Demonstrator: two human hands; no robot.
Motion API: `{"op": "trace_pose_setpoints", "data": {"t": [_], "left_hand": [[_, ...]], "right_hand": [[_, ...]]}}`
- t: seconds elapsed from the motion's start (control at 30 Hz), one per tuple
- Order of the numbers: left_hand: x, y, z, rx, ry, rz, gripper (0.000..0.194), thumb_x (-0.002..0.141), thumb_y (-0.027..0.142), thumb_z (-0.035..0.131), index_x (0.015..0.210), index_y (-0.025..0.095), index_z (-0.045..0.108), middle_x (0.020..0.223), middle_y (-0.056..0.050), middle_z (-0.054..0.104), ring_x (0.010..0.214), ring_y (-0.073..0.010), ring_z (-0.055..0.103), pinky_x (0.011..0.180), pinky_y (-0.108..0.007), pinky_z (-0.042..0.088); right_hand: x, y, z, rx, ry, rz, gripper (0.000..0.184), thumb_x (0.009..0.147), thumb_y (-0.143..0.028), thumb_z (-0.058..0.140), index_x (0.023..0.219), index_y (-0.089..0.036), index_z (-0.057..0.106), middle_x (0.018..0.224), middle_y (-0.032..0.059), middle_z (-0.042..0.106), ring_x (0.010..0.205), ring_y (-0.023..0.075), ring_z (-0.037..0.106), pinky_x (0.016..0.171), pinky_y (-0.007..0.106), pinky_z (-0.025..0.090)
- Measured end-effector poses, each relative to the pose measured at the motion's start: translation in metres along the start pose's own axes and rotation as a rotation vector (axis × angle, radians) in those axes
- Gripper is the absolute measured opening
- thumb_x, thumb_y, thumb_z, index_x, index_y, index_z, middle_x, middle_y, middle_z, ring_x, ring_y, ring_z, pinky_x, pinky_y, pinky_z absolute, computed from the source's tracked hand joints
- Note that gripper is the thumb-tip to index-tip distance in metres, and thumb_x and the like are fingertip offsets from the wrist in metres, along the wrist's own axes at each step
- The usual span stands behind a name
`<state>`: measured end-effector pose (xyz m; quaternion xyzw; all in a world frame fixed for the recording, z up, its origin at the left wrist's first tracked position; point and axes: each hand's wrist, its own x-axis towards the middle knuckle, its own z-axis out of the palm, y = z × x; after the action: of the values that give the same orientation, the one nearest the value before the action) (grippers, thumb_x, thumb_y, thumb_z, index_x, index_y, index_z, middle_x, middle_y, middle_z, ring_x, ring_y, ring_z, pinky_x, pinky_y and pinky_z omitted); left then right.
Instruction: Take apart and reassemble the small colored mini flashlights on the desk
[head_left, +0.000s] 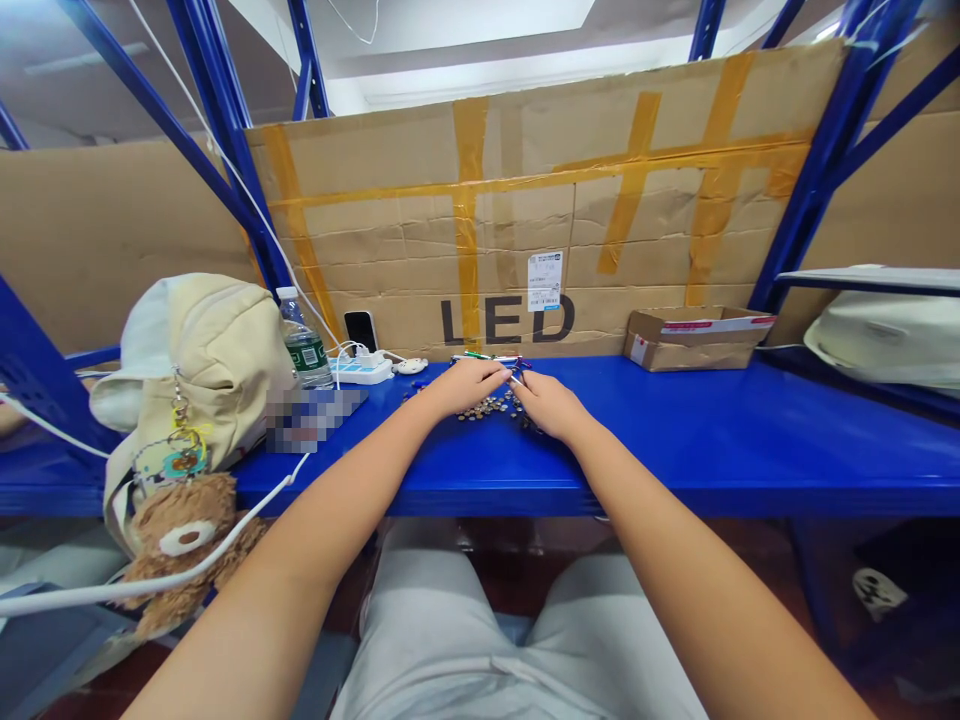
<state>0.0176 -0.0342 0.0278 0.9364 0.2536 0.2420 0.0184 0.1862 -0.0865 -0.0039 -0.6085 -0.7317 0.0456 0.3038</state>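
Note:
My left hand (469,386) and my right hand (549,402) meet above the blue tabletop, fingertips almost touching. Closed fingers of the right hand hold a thin white stick-like piece (516,379), its end pointing towards the left hand. The left fingers are pinched at the same spot; what they grip, if anything, is hidden. Below and between the hands lies a scatter of small, round, shiny metal pieces (484,408), too small to name surely. Just behind the hands are several slender pen-like things (487,357), one with a green part.
On the left stand a cream backpack (217,350) with a brown teddy bear (187,530), a water bottle (304,340), a power strip (364,368) and a phone (361,330). A white cable (225,560) crosses the front left. An open cardboard box (697,345) sits at right against the cardboard wall (405,240).

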Motion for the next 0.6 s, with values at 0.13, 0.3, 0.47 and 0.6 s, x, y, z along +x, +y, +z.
{"op": "trace_pose_setpoints", "data": {"t": [0.13,0.3,0.47,0.6], "left_hand": [[-0.002,-0.004,-0.005,0.014,-0.045,0.021,0.038,0.093,0.040,0.038,0.088,0.016,0.067,0.086,-0.004,0.068,0.079,-0.0169,0.060,0.071,-0.024,0.041],[-0.005,-0.002,-0.013,0.064,-0.130,0.087,0.039,0.093,0.041,0.037,0.091,0.016,0.067,0.087,-0.005,0.068,0.078,-0.0163,0.059,0.069,-0.023,0.039],[-0.007,0.004,-0.010,0.083,-0.147,0.116,0.036,0.094,0.037,0.035,0.095,0.016,0.065,0.090,-0.006,0.068,0.078,-0.0173,0.059,0.071,-0.025,0.040],[-0.008,0.010,-0.003,0.028,-0.129,0.082,0.029,0.092,0.031,0.037,0.092,0.016,0.061,0.089,-0.006,0.067,0.079,-0.0174,0.059,0.072,-0.026,0.042]], "right_hand": [[-0.001,-0.002,-0.001,0.009,-0.024,0.010,0.034,0.092,-0.041,0.033,0.094,-0.021,0.060,0.105,0.0097,0.067,0.093,0.0257,0.060,0.071,0.030,0.040],[-0.002,-0.003,0.000,0.018,-0.032,-0.001,0.033,0.092,-0.041,0.032,0.091,-0.022,0.060,0.103,0.0075,0.067,0.092,0.0248,0.060,0.070,0.029,0.040],[0.000,0.001,0.003,0.012,-0.001,-0.008,0.031,0.091,-0.039,0.033,0.081,-0.020,0.055,0.095,0.0085,0.067,0.084,0.0232,0.059,0.067,0.029,0.040],[0.002,0.004,0.004,0.075,0.028,-0.042,0.026,0.089,-0.034,0.034,0.079,-0.020,0.054,0.092,0.0073,0.067,0.083,0.0208,0.059,0.070,0.028,0.041]]}}
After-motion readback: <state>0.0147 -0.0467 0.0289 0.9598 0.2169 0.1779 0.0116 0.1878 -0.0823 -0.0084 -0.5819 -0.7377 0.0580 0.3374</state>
